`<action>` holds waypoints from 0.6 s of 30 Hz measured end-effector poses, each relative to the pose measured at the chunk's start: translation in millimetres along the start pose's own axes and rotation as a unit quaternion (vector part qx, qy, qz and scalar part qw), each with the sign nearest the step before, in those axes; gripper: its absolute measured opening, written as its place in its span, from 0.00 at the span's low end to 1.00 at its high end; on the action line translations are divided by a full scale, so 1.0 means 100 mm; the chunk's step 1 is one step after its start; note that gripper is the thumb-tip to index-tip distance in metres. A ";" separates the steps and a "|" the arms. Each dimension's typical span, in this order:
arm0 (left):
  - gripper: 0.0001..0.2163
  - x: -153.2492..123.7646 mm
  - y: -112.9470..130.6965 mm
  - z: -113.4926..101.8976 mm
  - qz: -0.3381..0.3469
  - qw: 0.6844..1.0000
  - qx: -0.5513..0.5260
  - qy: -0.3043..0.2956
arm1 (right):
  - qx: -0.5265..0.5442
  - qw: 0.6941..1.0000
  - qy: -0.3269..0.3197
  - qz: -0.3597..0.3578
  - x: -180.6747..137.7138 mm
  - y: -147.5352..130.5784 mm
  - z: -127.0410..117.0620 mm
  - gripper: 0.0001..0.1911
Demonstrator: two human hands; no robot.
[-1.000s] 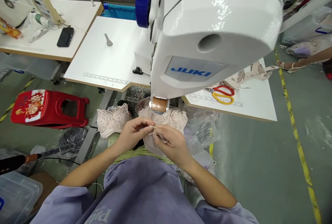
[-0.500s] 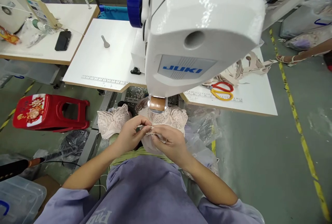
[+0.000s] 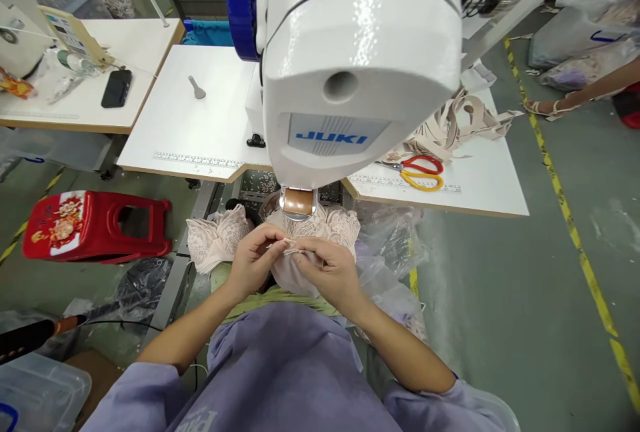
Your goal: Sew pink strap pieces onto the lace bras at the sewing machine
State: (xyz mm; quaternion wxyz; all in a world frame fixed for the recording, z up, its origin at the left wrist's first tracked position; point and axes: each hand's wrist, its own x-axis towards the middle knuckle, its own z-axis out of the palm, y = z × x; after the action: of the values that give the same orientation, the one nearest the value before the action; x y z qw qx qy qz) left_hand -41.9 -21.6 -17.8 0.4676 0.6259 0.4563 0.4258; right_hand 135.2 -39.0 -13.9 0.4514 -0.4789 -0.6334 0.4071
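Note:
A pale pink lace garment (image 3: 220,235) lies over my lap below the head of a white JUKI sewing machine (image 3: 350,65). My left hand (image 3: 255,262) and my right hand (image 3: 333,272) meet just in front of the machine's foot (image 3: 299,204). Both hands are closed in a pinch on a thin strap edge (image 3: 293,249) of the lace garment, fingertips almost touching. More lace (image 3: 343,225) bunches behind my right hand under the machine.
Red and yellow scissors (image 3: 417,172) and a heap of beige straps (image 3: 450,129) lie on the white table (image 3: 200,125) right of the machine. A red plastic stool (image 3: 95,222) stands at left. A phone (image 3: 116,89) lies on the neighbouring table. Another person's arm (image 3: 595,89) shows at far right.
The view has shifted, so the machine head sits further left in the picture. My hands stay pinched together on the strap, barely moving.

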 end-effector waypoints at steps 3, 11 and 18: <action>0.08 0.03 0.08 -0.02 0.015 0.996 0.086 0.022 | -0.044 0.999 0.011 0.029 0.05 0.02 -0.09 0.06; 0.02 0.12 0.26 -0.09 0.144 0.971 0.181 -0.059 | -0.153 0.986 -0.072 -0.003 0.29 -0.08 -0.35 0.07; 0.03 0.14 0.29 -0.12 0.124 0.966 0.211 -0.086 | -0.076 0.978 -0.184 0.055 0.36 -0.19 -0.46 0.09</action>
State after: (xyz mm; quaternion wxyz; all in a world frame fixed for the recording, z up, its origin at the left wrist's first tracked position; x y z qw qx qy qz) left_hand -45.2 -10.0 13.9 0.3067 0.7963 0.4126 0.3188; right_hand 169.7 -3.9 22.8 0.2660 -0.4632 -0.7074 0.4629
